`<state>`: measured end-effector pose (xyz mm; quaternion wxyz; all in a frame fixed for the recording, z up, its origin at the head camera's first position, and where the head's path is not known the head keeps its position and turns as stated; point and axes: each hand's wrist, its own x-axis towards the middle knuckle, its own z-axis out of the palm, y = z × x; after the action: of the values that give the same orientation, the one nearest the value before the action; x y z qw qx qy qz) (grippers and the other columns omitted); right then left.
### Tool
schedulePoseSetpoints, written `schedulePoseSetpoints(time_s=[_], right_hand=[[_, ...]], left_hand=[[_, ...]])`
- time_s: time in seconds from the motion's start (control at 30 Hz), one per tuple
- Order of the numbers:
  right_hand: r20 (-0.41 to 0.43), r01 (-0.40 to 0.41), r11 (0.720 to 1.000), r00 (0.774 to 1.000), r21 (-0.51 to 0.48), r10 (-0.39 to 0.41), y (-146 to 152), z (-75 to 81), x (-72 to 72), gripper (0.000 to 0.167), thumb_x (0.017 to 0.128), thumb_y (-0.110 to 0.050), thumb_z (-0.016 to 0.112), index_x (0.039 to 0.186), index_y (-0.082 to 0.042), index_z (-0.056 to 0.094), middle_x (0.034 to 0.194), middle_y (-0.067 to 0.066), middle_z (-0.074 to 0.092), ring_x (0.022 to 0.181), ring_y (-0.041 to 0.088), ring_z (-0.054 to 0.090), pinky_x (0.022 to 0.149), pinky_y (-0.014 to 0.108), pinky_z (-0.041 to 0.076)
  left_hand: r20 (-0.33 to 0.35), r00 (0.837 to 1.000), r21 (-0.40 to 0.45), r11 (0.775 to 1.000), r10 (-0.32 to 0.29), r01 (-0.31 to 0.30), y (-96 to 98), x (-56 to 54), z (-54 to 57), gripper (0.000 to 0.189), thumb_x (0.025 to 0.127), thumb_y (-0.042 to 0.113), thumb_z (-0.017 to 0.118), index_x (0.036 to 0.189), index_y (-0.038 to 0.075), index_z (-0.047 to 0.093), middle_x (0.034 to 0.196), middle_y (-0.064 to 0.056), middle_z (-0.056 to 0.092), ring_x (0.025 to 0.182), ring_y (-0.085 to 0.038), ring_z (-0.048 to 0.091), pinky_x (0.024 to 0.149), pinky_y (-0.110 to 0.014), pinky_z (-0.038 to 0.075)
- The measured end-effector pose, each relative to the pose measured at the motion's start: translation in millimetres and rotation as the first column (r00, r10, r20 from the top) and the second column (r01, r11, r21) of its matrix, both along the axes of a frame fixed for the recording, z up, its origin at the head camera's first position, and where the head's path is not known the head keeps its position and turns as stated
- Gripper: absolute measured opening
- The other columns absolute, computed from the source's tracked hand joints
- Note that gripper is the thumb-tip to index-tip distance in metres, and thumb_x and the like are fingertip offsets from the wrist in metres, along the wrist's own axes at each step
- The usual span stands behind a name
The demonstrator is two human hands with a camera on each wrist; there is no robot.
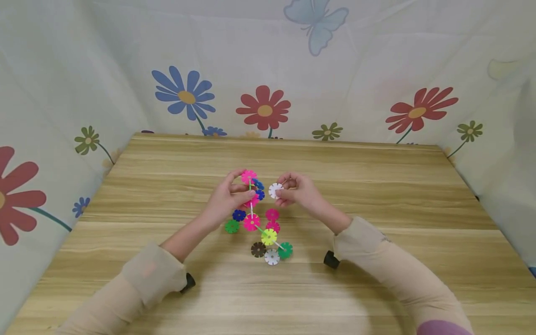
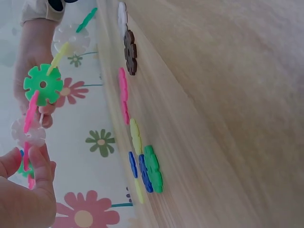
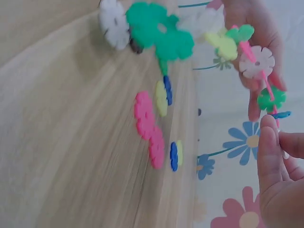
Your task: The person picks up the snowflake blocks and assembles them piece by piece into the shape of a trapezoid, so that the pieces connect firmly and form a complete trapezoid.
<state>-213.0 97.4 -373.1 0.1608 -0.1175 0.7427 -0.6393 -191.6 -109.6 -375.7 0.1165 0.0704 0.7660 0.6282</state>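
Note:
My left hand (image 1: 228, 197) holds a chain of interlocked notched plastic discs above the table, its thumb on a pink disc. Down the chain run another pink disc (image 1: 251, 222), a yellow disc (image 1: 269, 237) and a green disc (image 1: 285, 250), with edge-on discs linking them. A blue disc (image 3: 282, 115) sticks out near the chain's upper end. Just right of it, my right hand (image 1: 304, 193) pinches a white disc (image 1: 275, 190) between thumb and fingers. In the right wrist view, the fingers mostly hide that white disc.
Loose discs lie on the wooden table (image 1: 377, 200) below the chain: dark blue (image 1: 239, 215), green (image 1: 232, 226), pink (image 1: 272, 214), brown (image 1: 258, 250) and white (image 1: 272, 257) among them. A flower-printed curtain (image 1: 356, 83) hangs behind and along the sides.

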Motion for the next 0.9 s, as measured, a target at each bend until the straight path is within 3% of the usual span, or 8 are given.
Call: schedulePoseSetpoints(time_s=[0.3, 0.57, 0.73, 0.9], right_hand=[[0.041, 0.026, 0.995, 0.999, -0.091, -0.023, -3, 4.1, 7.3, 0.021, 0.083, 0.006, 0.054, 0.102, 0.007, 0.046, 0.069, 0.004, 0.058, 0.058, 0.015, 0.063, 0.054, 0.025, 0.053], [0.066, 0.054, 0.988, 0.997, -0.146, -0.045, -6, 4.7, 11.0, 0.017, 0.083, 0.007, 0.053, 0.098, 0.005, 0.046, 0.067, 0.003, 0.057, 0.056, 0.012, 0.062, 0.053, 0.024, 0.052], [0.088, 0.089, 0.981, 0.993, -0.174, -0.075, -8, 4.5, 13.7, 0.016, 0.083, 0.007, 0.053, 0.096, 0.002, 0.045, 0.067, 0.003, 0.057, 0.055, 0.012, 0.062, 0.054, 0.026, 0.053], [0.088, 0.109, 0.972, 0.992, -0.209, -0.093, -10, 4.6, 17.5, 0.015, 0.083, 0.009, 0.052, 0.095, 0.003, 0.045, 0.066, 0.003, 0.056, 0.054, 0.012, 0.062, 0.053, 0.023, 0.052]], left_hand=[[-0.001, 1.000, 0.047, 0.999, -0.004, 0.004, 7.1, 5.3, 2.7, 0.060, 0.085, 0.015, 0.059, 0.135, 0.018, 0.026, 0.118, -0.019, 0.054, 0.086, -0.022, 0.063, 0.073, -0.039, 0.052], [-0.043, 0.999, 0.085, 0.996, -0.014, 0.018, 11.0, 9.7, 2.7, 0.058, 0.085, 0.015, 0.059, 0.133, 0.018, 0.026, 0.120, -0.020, 0.053, 0.088, -0.023, 0.064, 0.076, -0.045, 0.050], [-0.111, 0.994, 0.105, 0.994, 0.001, 0.011, 14.7, 13.2, 2.8, 0.056, 0.085, 0.010, 0.057, 0.133, 0.015, 0.028, 0.117, -0.022, 0.054, 0.087, -0.026, 0.064, 0.073, -0.045, 0.051], [-0.192, 0.981, 0.053, 0.999, 0.018, -0.008, 17.5, 16.9, 1.9, 0.056, 0.085, 0.008, 0.057, 0.133, 0.011, 0.028, 0.117, -0.023, 0.055, 0.086, -0.028, 0.064, 0.068, -0.037, 0.053]])
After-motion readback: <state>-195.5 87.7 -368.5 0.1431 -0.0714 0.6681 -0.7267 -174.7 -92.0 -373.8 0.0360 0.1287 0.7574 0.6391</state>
